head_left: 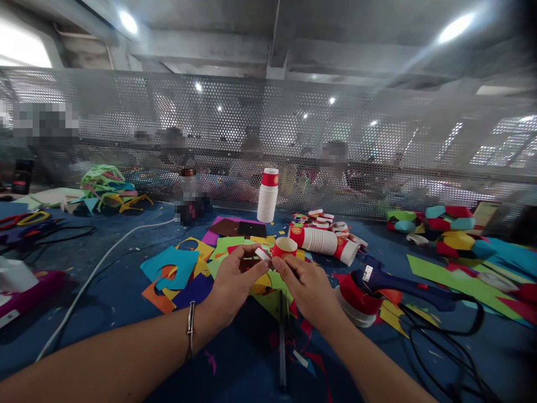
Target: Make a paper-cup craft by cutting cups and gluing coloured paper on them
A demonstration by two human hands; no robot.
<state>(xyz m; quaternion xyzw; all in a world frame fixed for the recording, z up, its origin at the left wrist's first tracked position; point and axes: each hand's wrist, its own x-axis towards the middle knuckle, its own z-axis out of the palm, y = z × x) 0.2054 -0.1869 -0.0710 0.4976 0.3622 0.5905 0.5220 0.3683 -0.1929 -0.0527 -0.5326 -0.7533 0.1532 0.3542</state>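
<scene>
Small strip (263, 254) was pinched by fingertips of left hand (230, 282) and right hand (312, 285), presumably for steadiness; cups (267, 197) were stacked at twelve o'clock, likely saving room.

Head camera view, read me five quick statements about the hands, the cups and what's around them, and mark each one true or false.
1. The left hand holds a small white piece. True.
2. A bracelet is worn on the right wrist. False: the bracelet is on the left.
3. A dark blue tool lies to the right of the right hand. True.
4. Both long cup stacks stand upright. False: the front stack lies on its side.
5. The upright stack stands near a perforated screen. True.
</scene>
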